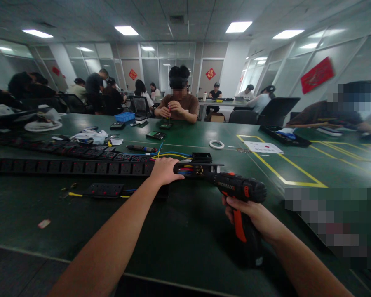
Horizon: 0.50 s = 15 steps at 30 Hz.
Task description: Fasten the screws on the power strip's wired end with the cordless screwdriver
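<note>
A long black power strip (102, 167) with a row of sockets lies across the green table. My left hand (166, 170) grips it near its right end, thumb on the near side and fingers over the top. Coloured wires (185, 170) show inside the strip's open end, just right of that hand. My right hand (243, 208) is wrapped round the handle of a black and orange power drill (241, 187). The drill points left, its front at the strip's right end; whether the tip touches anything is too small to tell.
A short socket piece (103, 190) with wires lies nearer me. Behind the strip are more sockets, a screwdriver-like tool (139, 148) and a white tape roll (216, 144). Across the table (185, 231) a person works on a small board. A black tray (284, 136) stands at right.
</note>
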### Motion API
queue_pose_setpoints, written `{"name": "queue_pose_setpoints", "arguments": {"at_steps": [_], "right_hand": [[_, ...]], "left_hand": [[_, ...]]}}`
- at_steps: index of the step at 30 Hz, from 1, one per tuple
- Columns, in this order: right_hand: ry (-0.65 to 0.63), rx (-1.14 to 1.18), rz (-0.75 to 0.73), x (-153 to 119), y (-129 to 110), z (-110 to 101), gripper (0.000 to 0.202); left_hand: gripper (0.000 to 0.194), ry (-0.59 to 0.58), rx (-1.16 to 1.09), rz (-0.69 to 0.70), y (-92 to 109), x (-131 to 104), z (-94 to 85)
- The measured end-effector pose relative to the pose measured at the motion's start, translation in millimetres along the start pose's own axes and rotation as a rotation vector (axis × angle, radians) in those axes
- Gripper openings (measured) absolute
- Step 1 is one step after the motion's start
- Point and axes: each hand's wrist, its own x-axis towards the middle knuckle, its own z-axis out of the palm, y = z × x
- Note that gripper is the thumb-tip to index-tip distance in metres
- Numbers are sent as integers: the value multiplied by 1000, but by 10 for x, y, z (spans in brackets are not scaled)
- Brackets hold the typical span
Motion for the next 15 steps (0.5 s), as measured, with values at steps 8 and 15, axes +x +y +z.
{"name": "queue_pose_setpoints", "arguments": {"at_steps": [8,15], "right_hand": [[-12,-27,-12,-18,-35,6,51],[-33,-59,-19,-21,-39,5,53]], "left_hand": [[76,12,-1,6,-16,2,20],[77,9,-4,5,-19,8,28]]}}
